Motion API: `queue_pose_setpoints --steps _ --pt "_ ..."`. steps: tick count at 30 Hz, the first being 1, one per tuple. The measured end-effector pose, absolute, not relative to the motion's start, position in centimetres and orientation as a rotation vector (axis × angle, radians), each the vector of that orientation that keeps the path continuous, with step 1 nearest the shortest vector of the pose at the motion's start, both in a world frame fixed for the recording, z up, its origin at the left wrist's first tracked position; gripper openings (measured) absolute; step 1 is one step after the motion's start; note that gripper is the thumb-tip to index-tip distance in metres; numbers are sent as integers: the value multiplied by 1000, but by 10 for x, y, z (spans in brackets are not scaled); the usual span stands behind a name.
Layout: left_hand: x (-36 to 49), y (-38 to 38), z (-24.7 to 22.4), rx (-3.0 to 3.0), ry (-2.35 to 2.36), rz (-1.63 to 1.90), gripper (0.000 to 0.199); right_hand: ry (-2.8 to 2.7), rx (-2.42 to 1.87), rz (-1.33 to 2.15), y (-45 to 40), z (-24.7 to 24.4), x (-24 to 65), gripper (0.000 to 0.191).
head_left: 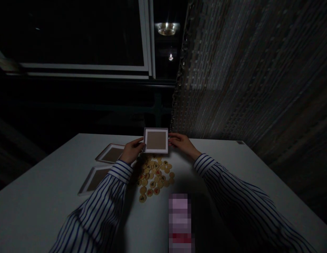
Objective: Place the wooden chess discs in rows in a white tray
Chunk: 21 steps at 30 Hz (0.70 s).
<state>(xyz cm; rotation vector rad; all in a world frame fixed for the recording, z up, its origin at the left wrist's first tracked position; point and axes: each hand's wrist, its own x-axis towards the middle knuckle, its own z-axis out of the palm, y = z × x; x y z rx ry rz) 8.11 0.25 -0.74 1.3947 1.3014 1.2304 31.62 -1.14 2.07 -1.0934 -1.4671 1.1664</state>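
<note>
Between my two hands a shallow box or lid is tilted up over the table, its white inner rim framing a grey-brown base. My left hand grips its left edge, thumb and fingers closed on it. At the opposite edge, my right hand pinches the side with its fingertips. Just below lie many round wooden Chinese chess pieces in a loose heap, some marked in red and some in black. The box partly hides the heap's far end.
Two similar shallow boxes lie left of the pieces: one with a brownish rim farther back, and a pale one nearer, partly behind my left sleeve. All rest on a white table. A bead curtain hangs at the right. The room is dim.
</note>
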Motion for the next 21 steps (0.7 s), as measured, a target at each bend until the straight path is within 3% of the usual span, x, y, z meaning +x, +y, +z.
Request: queue_pose_setpoints --steps 21 --pt "112 -13 -12 1343 1215 1240 53 -1375 -1067 1147 -24 -3 346 35"
